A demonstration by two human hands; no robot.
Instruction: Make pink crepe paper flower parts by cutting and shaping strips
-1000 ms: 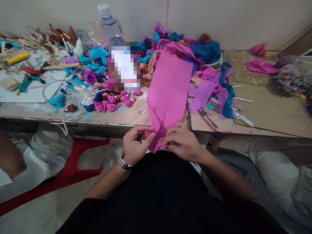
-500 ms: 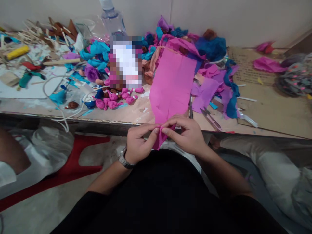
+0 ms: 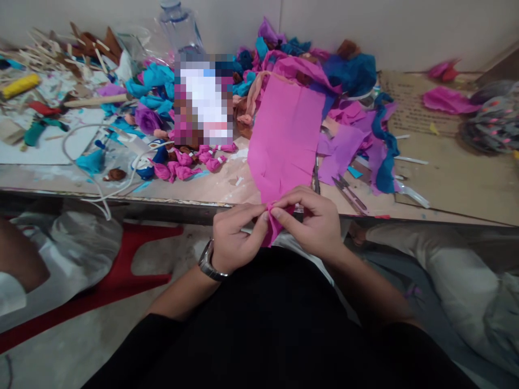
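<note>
A long strip of pink crepe paper [image 3: 286, 135] lies over the bench and hangs past its front edge. My left hand [image 3: 239, 235] pinches the gathered lower end between thumb and index finger. Right beside it, my right hand [image 3: 312, 221] pinches the same gather, the two thumbs almost meeting. Below the fingers a short pointed tail of the paper sticks out. Thread snips [image 3: 351, 195] lie to the right of the strip. Several small twisted pink paper buds [image 3: 182, 165] rest on the left.
A clear bottle [image 3: 180, 29], a blurred phone-like screen [image 3: 205, 102] and a white cable [image 3: 67, 143] stand or lie left of the strip. Purple paper scraps [image 3: 344, 151] and cardboard [image 3: 458, 178] are to the right. Another person's leg [image 3: 441, 254] is below the bench.
Both hands keep their pinch on the pink paper and have shifted slightly to the right and up. The gathered end looks more bunched, and the view has moved a little.
</note>
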